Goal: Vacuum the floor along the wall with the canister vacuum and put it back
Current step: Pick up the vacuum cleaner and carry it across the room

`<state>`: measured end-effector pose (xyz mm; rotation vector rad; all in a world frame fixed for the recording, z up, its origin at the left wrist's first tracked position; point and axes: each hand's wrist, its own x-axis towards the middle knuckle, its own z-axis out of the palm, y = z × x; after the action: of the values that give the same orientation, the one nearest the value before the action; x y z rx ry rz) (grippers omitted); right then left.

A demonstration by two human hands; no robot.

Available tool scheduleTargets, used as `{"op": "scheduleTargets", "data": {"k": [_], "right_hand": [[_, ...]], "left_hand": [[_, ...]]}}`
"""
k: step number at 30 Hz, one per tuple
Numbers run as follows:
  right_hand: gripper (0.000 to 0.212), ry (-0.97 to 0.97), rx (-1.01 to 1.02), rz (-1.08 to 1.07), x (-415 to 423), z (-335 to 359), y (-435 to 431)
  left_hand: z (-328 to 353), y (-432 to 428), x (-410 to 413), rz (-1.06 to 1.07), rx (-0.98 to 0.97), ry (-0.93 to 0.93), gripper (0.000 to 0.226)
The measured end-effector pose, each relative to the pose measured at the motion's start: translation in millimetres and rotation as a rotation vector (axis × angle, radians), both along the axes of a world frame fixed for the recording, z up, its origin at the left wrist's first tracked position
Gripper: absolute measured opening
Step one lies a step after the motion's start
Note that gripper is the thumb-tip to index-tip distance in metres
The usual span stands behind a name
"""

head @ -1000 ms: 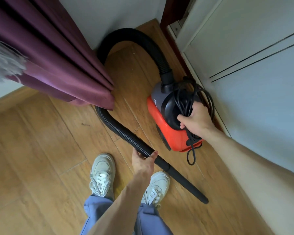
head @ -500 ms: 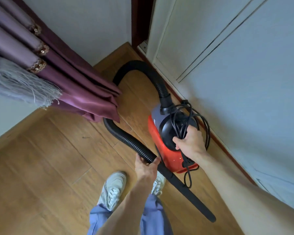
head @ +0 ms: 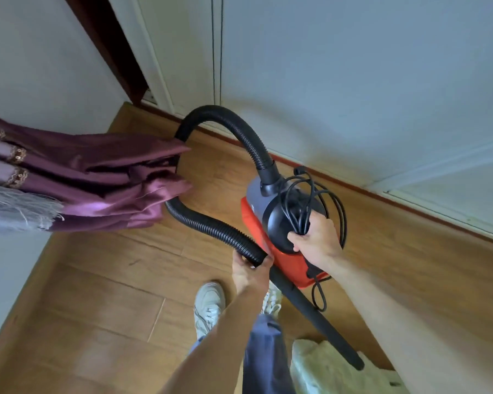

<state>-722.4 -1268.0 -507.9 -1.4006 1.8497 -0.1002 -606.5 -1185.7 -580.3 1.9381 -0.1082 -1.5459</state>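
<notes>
A red and grey canister vacuum (head: pixel 271 243) hangs just above the wooden floor near the white wall. My right hand (head: pixel 316 237) grips its black top handle together with the bundled black power cord (head: pixel 308 200). A black ribbed hose (head: pixel 211 226) loops from the vacuum's front toward the wall, behind the curtain and back to me. My left hand (head: pixel 251 268) grips the hose where it joins the tapered black nozzle (head: pixel 319 322), which points down to the right.
Purple curtains (head: pixel 103 189) with a grey fringe hang at the left, over part of the hose. White cabinet doors (head: pixel 353 81) and a baseboard run along the back and right. A pale cloth (head: pixel 328 371) lies by the nozzle tip. My white shoes (head: pixel 209 305) stand on the floor.
The view has swung to the right and up, so the wall and cabinet fill more of it. The vacuum stays in both hands, and a pale cloth has come into view below.
</notes>
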Motion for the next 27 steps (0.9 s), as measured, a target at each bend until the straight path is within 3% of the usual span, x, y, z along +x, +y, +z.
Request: {"op": "scheduleTargets", "data": {"k": [14,27], "right_hand": [[0.021,-0.061,-0.245,-0.367,-39.6,54.5,117.1],[0.013,-0.287,-0.462,-0.598,-10.6,182.0,173.4]], "left_hand": [[78.2,63.2,-13.2,-0.247,-0.230,-0.172,0.033],[214.5,100.8,22.0,-0.290,-0.628,-0.304,0.032]]}}
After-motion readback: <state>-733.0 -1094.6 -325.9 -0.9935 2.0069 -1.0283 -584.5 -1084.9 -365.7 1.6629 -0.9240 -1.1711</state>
